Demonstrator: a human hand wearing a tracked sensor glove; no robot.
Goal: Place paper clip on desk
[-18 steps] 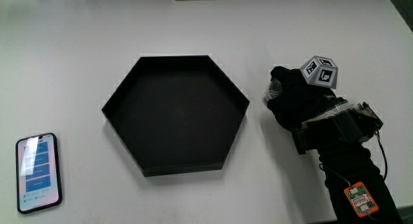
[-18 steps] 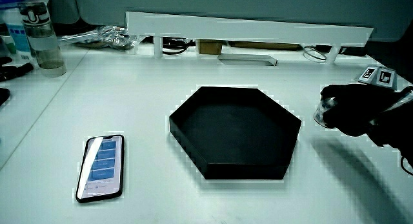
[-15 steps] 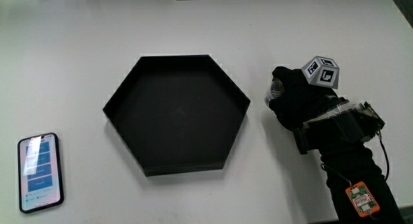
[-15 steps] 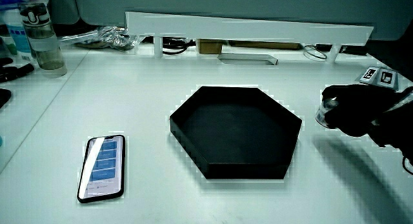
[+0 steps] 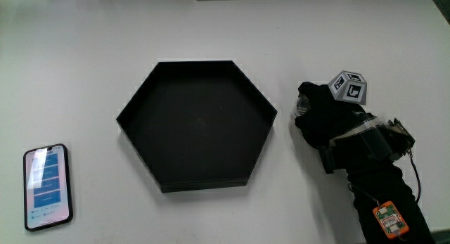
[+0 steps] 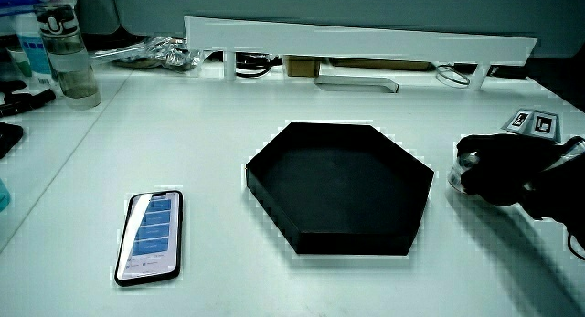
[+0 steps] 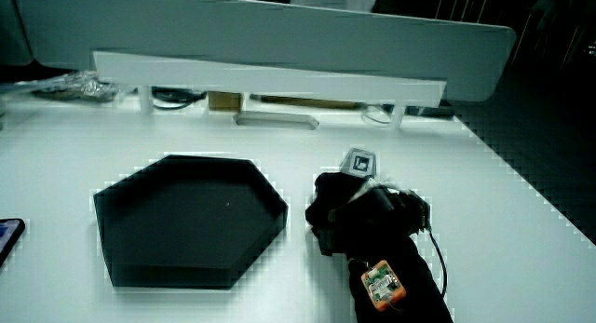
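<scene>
Main view: the hand (image 5: 325, 116) rests low on the white worktop (image 5: 84, 68) just beside the black hexagonal tray (image 5: 196, 124), apart from the tray's rim. Its fingers are curled down over something small and pale at the fingertips, on the side toward the tray; a glint of it shows there, but what it is cannot be made out, so the paper clip itself cannot be identified or placed. The patterned cube (image 5: 349, 87) sits on the back of the hand, and the black-sleeved forearm (image 5: 383, 195) runs back toward the person, with a small orange tag (image 5: 388, 217) on it. A phone (image 5: 48, 186) with a lit screen lies on the worktop, well apart from the tray and nearer to the person than the tray's middle. In a side view the hand (image 6: 507, 168) shows the same curled pose beside the tray (image 6: 338, 184), and a bottle (image 6: 71, 61) stands near the low partition (image 6: 356, 45). In both side views the tray holds nothing visible.
</scene>
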